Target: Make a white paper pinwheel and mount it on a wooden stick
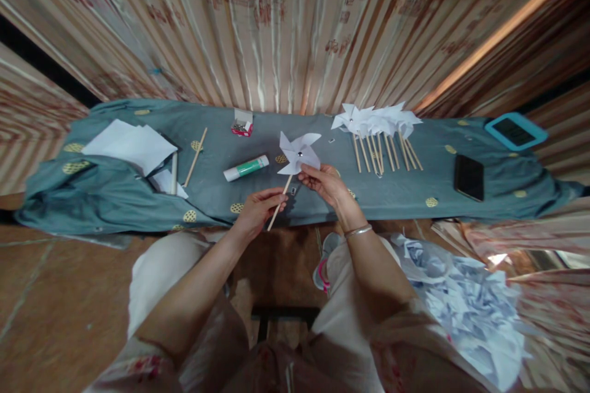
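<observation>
A white paper pinwheel (pixel 289 146) on a thin wooden stick is held up over the cloth-covered table, a round metal pin at its centre. My left hand (pixel 262 209) pinches the stick below the paper. With thumb and fingers, my right hand (pixel 323 183) grips the lower right blade. A glue stick (pixel 246 168) with a green label lies left of the pinwheel. Behind it stands an open small red and white box (pixel 242 124) of metal pins. Several finished-looking pinwheels (pixel 378 121) lie side by side at the back right, their sticks pointing toward me.
White paper sheets (pixel 129 146) lie at the left, near a single wooden stick (pixel 195 156). On the right are a black phone (pixel 469 177) and a blue-framed device (pixel 516 131). A bag of crumpled white paper (pixel 474 307) sits low at my right. Curtains (pixel 286 31) hang behind the table.
</observation>
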{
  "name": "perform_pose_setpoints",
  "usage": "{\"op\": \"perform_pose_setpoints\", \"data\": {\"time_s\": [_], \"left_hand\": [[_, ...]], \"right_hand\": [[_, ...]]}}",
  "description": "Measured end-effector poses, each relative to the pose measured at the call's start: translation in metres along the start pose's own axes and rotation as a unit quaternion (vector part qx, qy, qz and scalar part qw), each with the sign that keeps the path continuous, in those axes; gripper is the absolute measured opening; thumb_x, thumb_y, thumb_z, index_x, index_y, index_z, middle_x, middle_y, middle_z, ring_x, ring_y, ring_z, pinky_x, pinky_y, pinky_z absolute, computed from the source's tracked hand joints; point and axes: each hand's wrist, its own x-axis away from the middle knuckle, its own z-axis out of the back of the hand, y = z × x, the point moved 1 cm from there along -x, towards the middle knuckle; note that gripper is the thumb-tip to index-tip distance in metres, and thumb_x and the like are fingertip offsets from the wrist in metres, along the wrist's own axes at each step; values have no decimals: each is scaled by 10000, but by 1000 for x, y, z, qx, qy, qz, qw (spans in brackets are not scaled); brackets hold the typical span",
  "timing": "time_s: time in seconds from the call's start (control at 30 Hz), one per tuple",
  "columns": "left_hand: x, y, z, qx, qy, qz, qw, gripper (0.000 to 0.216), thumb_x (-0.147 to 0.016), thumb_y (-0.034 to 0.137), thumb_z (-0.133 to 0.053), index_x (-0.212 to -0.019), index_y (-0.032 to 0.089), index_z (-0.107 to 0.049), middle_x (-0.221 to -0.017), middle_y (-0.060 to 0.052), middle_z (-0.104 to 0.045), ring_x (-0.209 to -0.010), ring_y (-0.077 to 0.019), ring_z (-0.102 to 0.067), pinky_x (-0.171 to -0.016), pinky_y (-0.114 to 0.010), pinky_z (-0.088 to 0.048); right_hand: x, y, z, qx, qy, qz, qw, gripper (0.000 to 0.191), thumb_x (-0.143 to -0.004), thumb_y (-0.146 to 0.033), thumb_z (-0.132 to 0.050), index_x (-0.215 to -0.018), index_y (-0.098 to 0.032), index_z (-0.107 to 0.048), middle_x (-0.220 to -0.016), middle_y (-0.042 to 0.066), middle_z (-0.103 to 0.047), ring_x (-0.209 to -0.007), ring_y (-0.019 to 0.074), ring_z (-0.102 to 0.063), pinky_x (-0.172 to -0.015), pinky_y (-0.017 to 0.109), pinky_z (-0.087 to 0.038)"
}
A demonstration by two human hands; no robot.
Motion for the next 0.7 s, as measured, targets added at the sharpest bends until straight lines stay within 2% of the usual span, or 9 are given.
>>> {"op": "perform_pose_setpoints", "data": {"time_s": [0.3, 0.43, 0.57, 0.7], "left_hand": [[-1, 1, 1, -1, 5, -4, 1000, 288, -560, 138, -936, -806, 122, -787, -727, -40, -765, -577, -80, -646, -632, -192, -541], [-2, 2, 2, 5, 10, -8, 1000, 289, -547, 129, -938, -791, 122, -781, -704, -36, -762, -560, -75, -643, -610, -180, -543], [-2, 2, 3, 8, 4, -8, 1000, 303, -527, 140, -943, -787, 124, -789, -706, -42, -766, -563, -78, -644, -609, -181, -541], [-1, -1, 3, 0, -1, -5, 1000, 312, -517, 154, -950, -786, 131, -794, -711, -42, -767, -577, -85, -644, -622, -195, -540]], "right_hand": [[-1, 1, 5, 56, -12, 34, 998, 445, -484, -523, -957, -675, -191, -731, -616, 1, -727, -515, 62, -577, -521, 186, -436], [-1, -6, 14, 50, 8, 66, 997, 517, -455, -636, -921, -652, -199, -727, -614, -3, -716, -537, 79, -579, -528, 206, -437], [-2, -14, 23, 10, 46, 92, 995, 554, -429, -694, -904, -632, -213, -718, -585, -14, -684, -532, 85, -581, -523, 213, -452], [-3, -16, 27, 0, 43, 95, 995, 534, -429, -660, -924, -646, -215, -722, -594, -20, -681, -531, 71, -572, -522, 198, -453]]}}
